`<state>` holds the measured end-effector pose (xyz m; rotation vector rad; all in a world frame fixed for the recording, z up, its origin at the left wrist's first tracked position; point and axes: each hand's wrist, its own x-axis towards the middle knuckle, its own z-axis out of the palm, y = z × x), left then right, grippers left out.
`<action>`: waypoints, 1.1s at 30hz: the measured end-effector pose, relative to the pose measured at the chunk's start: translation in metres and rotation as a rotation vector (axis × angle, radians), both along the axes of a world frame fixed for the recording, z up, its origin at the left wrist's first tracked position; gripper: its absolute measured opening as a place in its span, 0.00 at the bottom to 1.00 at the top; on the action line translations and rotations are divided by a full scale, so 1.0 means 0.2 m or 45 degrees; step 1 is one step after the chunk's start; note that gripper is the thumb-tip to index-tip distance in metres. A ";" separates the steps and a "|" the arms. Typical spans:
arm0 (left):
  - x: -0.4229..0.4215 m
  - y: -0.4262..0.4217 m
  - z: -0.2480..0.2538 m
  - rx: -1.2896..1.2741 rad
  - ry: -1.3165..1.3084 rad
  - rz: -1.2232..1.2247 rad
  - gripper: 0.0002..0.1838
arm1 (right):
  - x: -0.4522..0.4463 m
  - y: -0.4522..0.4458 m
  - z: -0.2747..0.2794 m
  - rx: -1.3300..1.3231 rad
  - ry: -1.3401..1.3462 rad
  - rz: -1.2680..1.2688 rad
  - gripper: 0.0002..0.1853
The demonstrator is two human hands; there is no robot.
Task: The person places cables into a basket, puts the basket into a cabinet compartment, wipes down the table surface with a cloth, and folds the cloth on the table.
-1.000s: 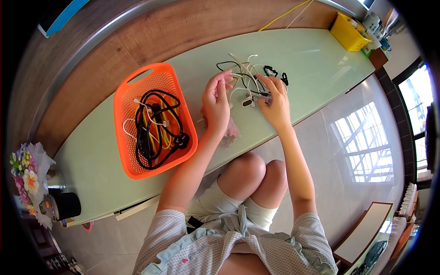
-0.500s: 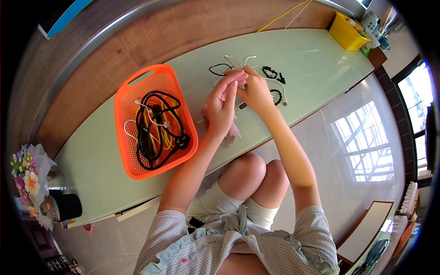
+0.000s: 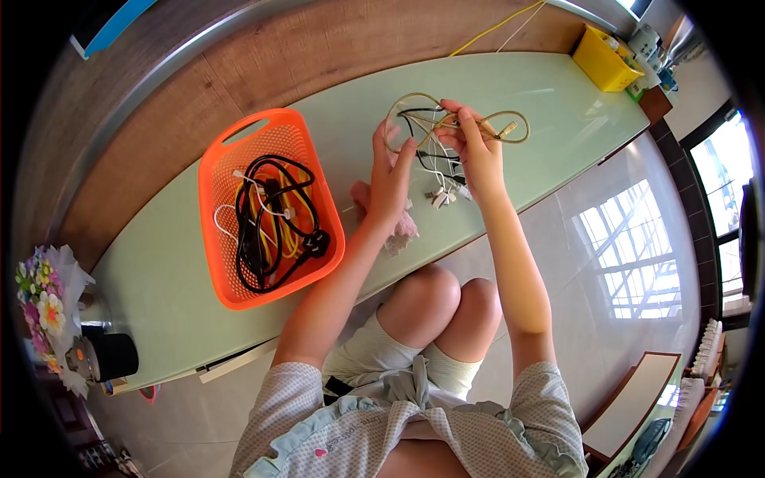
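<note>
My right hand [image 3: 478, 159] pinches a loosely coiled beige cable [image 3: 508, 130] above the green table, its loops spreading to both sides. Beneath the coil, white cables [image 3: 442, 197] with plug ends and a thin black cable hang or lie close under my right hand; whether it holds these too I cannot tell. My left hand [image 3: 388, 179] is at the left edge of the beige loop, thumb and fingers apart, and any contact with the cable is unclear. A pink cloth [image 3: 405, 227] lies partly hidden behind my left wrist.
Left of my hands stands an orange basket [image 3: 209, 239] holding black, yellow and white cables. A yellow bin [image 3: 606, 64] sits at the table's far right end. Flowers [image 3: 49, 307] and a dark cylindrical object [image 3: 115, 356] are at the left. The wood-panelled wall [image 3: 263, 72] borders the table.
My hands, together before, have moved apart. The beige coil now shows spread out in my right hand. The black and white cables that lay to the right on the table are gathered under it.
</note>
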<state>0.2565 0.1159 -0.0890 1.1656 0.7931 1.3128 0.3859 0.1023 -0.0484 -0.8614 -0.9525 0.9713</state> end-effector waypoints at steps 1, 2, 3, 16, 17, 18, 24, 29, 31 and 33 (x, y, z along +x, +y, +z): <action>0.00 -0.01 0.01 -0.099 -0.104 -0.078 0.25 | 0.01 -0.01 0.00 -0.009 0.068 0.036 0.16; 0.00 0.00 0.01 -0.094 -0.096 -0.116 0.24 | 0.01 -0.01 0.00 -0.019 0.136 0.073 0.16; 0.00 0.00 0.00 -0.090 -0.088 -0.153 0.23 | 0.02 -0.02 0.00 -0.029 0.204 0.109 0.17; -0.03 0.02 -0.01 -0.195 -0.245 -0.069 0.08 | 0.16 0.03 0.00 0.016 0.519 -0.030 0.16; -0.03 0.02 -0.02 -0.214 -0.274 -0.026 0.07 | 0.17 0.02 0.00 0.004 0.546 -0.050 0.16; -0.04 0.01 -0.02 -0.231 -0.301 0.017 0.07 | 0.18 0.03 0.00 0.026 0.598 -0.070 0.16; -0.05 0.01 -0.01 -0.391 -0.429 0.210 0.05 | 0.34 0.03 -0.03 0.179 0.799 -0.060 0.16; -0.05 0.01 0.00 -0.438 -0.446 0.300 0.05 | 0.43 0.00 -0.04 0.208 0.842 -0.114 0.15; -0.05 0.01 0.01 -0.448 -0.468 0.351 0.06 | 0.49 0.00 -0.08 0.241 0.918 -0.134 0.15; -0.05 0.01 0.00 -0.471 -0.526 0.379 0.06 | 0.54 0.00 -0.11 0.278 1.005 -0.106 0.15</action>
